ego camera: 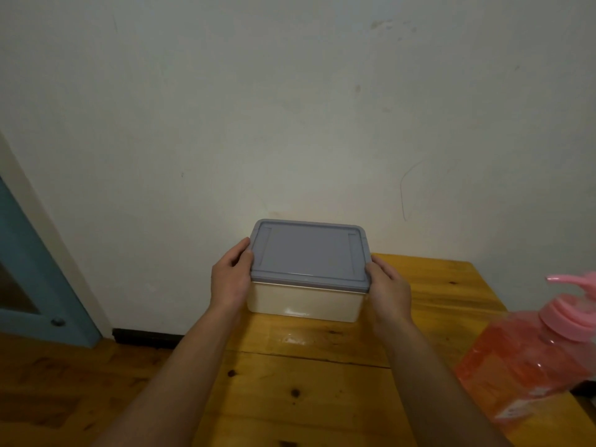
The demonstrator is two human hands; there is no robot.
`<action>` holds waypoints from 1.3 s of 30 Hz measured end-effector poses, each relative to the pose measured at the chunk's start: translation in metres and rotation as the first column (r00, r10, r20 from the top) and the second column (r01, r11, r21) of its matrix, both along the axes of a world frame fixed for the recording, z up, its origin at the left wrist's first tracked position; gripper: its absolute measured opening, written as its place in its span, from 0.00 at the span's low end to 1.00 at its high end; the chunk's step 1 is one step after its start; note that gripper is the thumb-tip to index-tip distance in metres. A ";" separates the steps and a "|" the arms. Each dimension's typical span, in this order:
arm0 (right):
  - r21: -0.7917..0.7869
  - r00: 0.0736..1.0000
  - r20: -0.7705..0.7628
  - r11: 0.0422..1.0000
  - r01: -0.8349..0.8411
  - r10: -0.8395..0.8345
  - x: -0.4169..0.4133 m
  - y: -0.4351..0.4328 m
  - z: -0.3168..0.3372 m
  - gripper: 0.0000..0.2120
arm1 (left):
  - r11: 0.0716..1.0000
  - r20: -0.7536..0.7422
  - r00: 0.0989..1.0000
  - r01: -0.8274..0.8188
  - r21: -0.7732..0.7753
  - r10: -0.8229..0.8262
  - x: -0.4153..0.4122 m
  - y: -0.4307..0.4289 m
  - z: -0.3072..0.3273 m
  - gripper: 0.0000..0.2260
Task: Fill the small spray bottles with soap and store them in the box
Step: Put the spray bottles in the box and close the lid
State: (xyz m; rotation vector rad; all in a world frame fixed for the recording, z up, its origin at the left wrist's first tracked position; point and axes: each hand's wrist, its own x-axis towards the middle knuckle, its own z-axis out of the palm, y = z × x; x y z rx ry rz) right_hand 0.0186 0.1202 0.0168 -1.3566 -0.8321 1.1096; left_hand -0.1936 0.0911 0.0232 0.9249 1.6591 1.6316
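Our forearms reach up from the bottom edge of the head view toward the box (303,301), which is at the far left corner of the table (435,285); we cannot tell whether it rests on the wood or is just lifted. Our left hand (230,279) grips its left end and our right hand (388,287) its right end, each thumb pressed against the rim of the grey lid (308,253), the other fingers curled round the far sides and mostly hidden. The lid sits closed, and through the cloudy wall we cannot see whether any spray bottles are inside; none shows on the table. We judge the first risk to be the grip itself: if the thumbs carry the load by the lid, it may pop off and the box drop. The corner is the second: a nudge leftward could send the box off the edge to the floor (64,382). The pink soap bottle (529,362) stands close to our right forearm, its pump (577,285) tall, so a careless sweep of the elbow could tip it.
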 end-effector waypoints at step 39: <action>-0.170 0.998 -0.067 0.985 -0.016 0.005 -0.003 0.016 0.023 0.07 | 0.985 0.248 0.968 0.077 -0.157 -0.036 -0.009 0.013 0.008 0.12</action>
